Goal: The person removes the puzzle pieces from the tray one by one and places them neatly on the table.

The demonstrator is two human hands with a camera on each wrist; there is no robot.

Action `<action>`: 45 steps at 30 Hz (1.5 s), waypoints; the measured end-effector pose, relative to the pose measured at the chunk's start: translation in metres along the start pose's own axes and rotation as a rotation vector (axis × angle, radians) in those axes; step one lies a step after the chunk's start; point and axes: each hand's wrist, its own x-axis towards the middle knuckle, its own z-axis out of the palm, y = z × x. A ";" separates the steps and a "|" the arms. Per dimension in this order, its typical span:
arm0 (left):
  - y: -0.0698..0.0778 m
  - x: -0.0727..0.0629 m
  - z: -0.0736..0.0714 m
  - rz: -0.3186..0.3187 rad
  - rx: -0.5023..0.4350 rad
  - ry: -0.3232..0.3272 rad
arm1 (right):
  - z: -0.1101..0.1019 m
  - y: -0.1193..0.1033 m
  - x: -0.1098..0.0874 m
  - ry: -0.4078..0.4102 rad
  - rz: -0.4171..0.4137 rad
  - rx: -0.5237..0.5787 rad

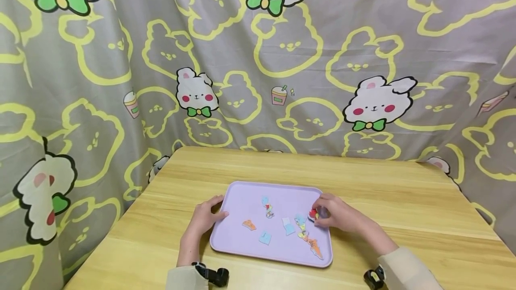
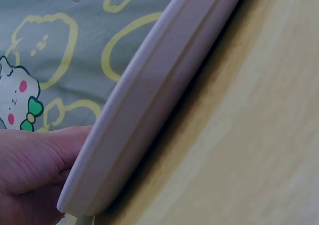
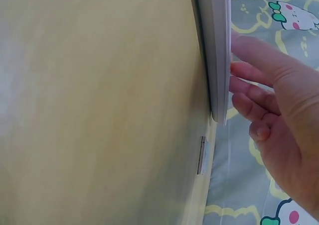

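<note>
A lilac tray (image 1: pixel 242 196) lies on the wooden table with several cut-out picture puzzle pieces on it. My right hand (image 1: pixel 334 211) is over its right side, thumb and fingers pinching a red puzzle piece (image 1: pixel 312 215); in the right wrist view that piece is hidden behind the rim. At the tray's left edge rests my left hand (image 1: pixel 204 215), its thumb reaching over the rim. Near the right hand are joined blue and yellow pieces (image 1: pixel 300 222) and an orange piece (image 1: pixel 316 249). Further left lie an orange piece (image 1: pixel 249 224), a blue piece (image 1: pixel 264 237) and a small joined group (image 1: pixel 268 208).
The wooden table (image 1: pixel 161 236) extends around the tray on all sides. Behind and beside it hangs a grey curtain (image 1: pixel 242 57) with cartoon animal prints. A small flat strip (image 3: pixel 202 155) shows near the table edge in the right wrist view.
</note>
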 end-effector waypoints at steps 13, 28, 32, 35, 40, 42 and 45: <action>-0.002 -0.002 0.005 -0.005 0.013 -0.002 | 0.004 -0.006 0.004 0.156 0.086 0.266; -0.001 -0.003 0.004 0.010 0.014 -0.004 | -0.004 0.006 -0.006 0.236 0.219 0.293; -0.001 -0.002 0.003 0.005 0.013 -0.005 | -0.010 0.015 -0.014 0.257 0.201 0.252; -0.001 -0.002 0.003 0.004 0.015 -0.005 | -0.015 0.020 -0.020 0.260 0.234 0.239; -0.002 0.000 0.003 0.010 0.014 -0.003 | -0.022 0.030 -0.028 0.266 0.266 0.197; -0.002 0.000 0.002 0.011 0.013 -0.002 | -0.024 0.035 -0.031 0.274 0.265 0.180; -0.003 0.001 0.002 0.016 0.019 0.000 | -0.028 0.041 -0.038 0.287 0.253 0.159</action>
